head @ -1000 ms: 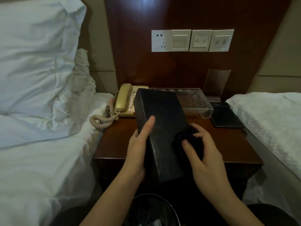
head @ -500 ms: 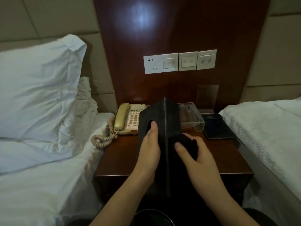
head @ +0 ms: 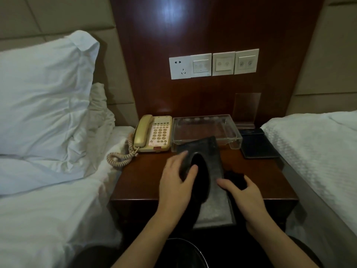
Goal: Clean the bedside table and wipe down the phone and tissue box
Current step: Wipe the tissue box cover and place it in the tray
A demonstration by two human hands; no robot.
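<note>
A black tissue box point(head: 211, 154) lies lengthwise over the front of the dark wooden bedside table point(head: 143, 176), its oval opening facing up. My left hand point(head: 176, 182) grips the box's left side, with the thumb at the edge of the opening. My right hand point(head: 244, 195) holds a bunched black cloth point(head: 234, 177) against the box's right side. A beige corded phone point(head: 154, 134) sits at the table's back left, its coiled cord hanging toward the bed.
A clear plastic tray point(head: 238, 141) stands behind the box, with a dark folder point(head: 258, 148) and an acrylic sign holder point(head: 246, 107) to its right. White beds flank the table, with a pillow point(head: 44, 89) on the left. A dark bin point(head: 185, 254) sits below.
The tissue box has been turned from standing on edge to lying with its opening up. My right hand and the cloth have shifted to the box's right side.
</note>
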